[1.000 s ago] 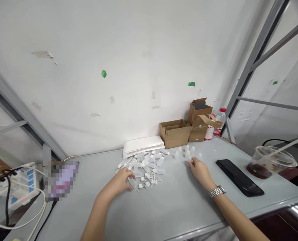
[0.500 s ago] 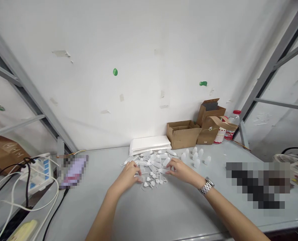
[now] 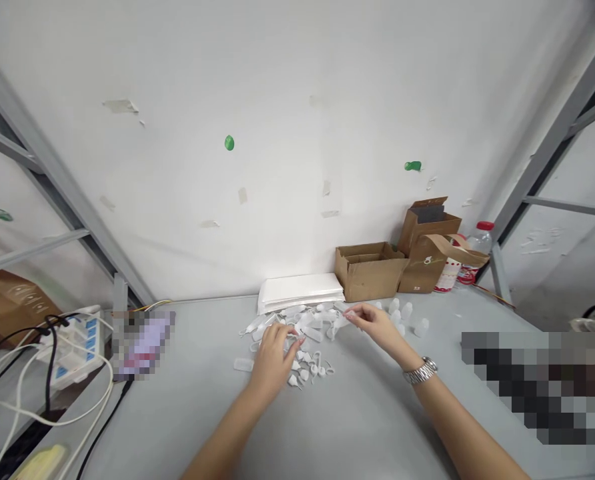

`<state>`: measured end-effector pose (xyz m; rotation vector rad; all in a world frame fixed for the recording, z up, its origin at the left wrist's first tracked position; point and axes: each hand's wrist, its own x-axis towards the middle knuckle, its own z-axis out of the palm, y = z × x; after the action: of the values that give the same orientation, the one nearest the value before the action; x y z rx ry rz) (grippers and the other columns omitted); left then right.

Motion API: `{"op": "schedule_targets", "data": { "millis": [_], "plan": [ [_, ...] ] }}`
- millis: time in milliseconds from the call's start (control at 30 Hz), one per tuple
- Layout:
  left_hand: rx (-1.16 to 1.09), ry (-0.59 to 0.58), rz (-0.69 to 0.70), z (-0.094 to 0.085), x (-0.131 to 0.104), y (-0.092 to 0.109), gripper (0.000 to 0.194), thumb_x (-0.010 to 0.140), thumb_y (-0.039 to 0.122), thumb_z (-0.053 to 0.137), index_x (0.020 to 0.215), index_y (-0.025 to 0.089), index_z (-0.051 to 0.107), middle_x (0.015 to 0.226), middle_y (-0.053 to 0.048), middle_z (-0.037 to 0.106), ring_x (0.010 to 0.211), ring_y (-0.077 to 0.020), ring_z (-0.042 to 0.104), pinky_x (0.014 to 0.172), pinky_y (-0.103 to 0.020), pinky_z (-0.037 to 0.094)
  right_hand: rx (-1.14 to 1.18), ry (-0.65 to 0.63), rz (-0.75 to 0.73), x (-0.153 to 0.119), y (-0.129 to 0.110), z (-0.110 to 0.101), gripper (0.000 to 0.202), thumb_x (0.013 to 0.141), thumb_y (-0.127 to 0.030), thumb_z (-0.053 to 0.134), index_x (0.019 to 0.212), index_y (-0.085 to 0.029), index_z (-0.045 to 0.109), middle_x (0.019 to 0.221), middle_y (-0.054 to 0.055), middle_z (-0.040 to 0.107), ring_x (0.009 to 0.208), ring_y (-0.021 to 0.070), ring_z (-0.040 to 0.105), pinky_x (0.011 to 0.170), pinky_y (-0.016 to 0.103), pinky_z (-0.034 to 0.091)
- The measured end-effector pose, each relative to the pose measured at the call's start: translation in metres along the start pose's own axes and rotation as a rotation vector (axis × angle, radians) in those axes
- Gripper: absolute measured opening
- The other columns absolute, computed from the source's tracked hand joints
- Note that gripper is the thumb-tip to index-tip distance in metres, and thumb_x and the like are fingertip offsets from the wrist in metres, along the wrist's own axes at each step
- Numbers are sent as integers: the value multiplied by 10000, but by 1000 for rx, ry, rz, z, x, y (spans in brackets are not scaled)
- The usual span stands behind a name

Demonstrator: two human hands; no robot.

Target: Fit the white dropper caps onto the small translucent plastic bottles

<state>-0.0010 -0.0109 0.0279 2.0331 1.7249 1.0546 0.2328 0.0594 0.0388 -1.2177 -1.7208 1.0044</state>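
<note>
Translucent plastic bottles lie in a loose pile on the grey table. Small white caps are scattered just in front of them. My left hand hovers over the pile's left side, thumb and fingers apart, holding nothing visible. One bottle lies by itself left of that hand. At the pile's right edge, my right hand has its thumb and fingertips pinched at a translucent bottle. Several upright bottles stand behind the right hand, which partly hides them.
White flat packets lie against the wall beside an open cardboard box. A brown paper bag and a red-capped bottle stand further right. On the left are a power strip with cables and a blurred purple item.
My left hand has moved right over the caps, its fingers spread. My right hand has shifted right and slightly up. A lone bottle now lies left of the left hand.
</note>
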Motion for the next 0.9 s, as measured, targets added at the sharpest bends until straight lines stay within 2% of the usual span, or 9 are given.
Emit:
{"op": "schedule_targets", "data": {
  "millis": [100, 267, 400, 500, 600, 733, 833, 900],
  "plan": [
    [-19, 4, 42, 13, -5, 2, 226, 832, 371, 438, 981, 236, 541, 967, -44, 536, 981, -208, 480, 864, -371, 388, 174, 67, 36, -1, -2, 7, 332, 712, -469, 574, 808, -153, 614, 626, -17, 531, 551, 105, 436, 535, 238, 355],
    [16, -30, 134, 23, -6, 1, 310, 767, 418, 546, 1020, 239, 553, 957, -37, 555, 941, -208, 488, 827, -357, 408, 448, -57, 103, -7, -2, 30, 347, 687, -490, 598, 701, -143, 593, 532, -34, 489, 493, 95, 430, 499, 236, 343],
    [63, -17, 224, 23, -5, 2, 193, 846, 332, 444, 849, 205, 588, 820, -33, 573, 828, -181, 496, 742, -321, 411, 476, -141, 128, -11, -1, 44, 365, 674, -503, 613, 686, -140, 577, 553, -18, 534, 497, 95, 449, 515, 239, 354],
    [90, -9, 255, 22, -6, 5, 267, 869, 272, 386, 696, 187, 570, 714, -31, 554, 725, -168, 480, 665, -300, 396, 449, -150, 148, -12, 2, 48, 397, 657, -536, 610, 608, -148, 542, 534, -18, 539, 483, 92, 451, 519, 241, 351],
    [25, -48, 163, 21, -6, 8, 290, 855, 262, 388, 613, 184, 526, 665, -22, 541, 684, -162, 479, 637, -289, 384, 424, -155, 172, -11, 3, 49, 418, 655, -550, 604, 555, -154, 515, 515, -19, 535, 471, 88, 438, 518, 239, 338],
    [-295, -161, -90, 23, -2, 8, 272, 814, 303, 412, 579, 185, 483, 642, -9, 560, 632, -146, 523, 621, -267, 404, 440, -182, 170, -11, 2, 46, 414, 651, -550, 609, 556, -158, 517, 522, -18, 541, 463, 84, 424, 501, 235, 323],
    [-534, -195, -257, 23, 2, 5, 285, 787, 382, 413, 588, 185, 467, 579, 5, 547, 552, -132, 517, 572, -253, 414, 465, -123, 165, -10, 0, 42, 419, 632, -567, 615, 567, -166, 513, 535, -15, 546, 477, 90, 442, 509, 238, 348],
    [-585, -191, -317, 22, 4, 3, 334, 786, 436, 395, 580, 182, 465, 533, 13, 514, 520, -129, 503, 553, -256, 417, 457, -60, 165, -9, -1, 38, 427, 615, -579, 621, 559, -173, 502, 530, -15, 541, 481, 93, 451, 512, 240, 363]
  ]
}}
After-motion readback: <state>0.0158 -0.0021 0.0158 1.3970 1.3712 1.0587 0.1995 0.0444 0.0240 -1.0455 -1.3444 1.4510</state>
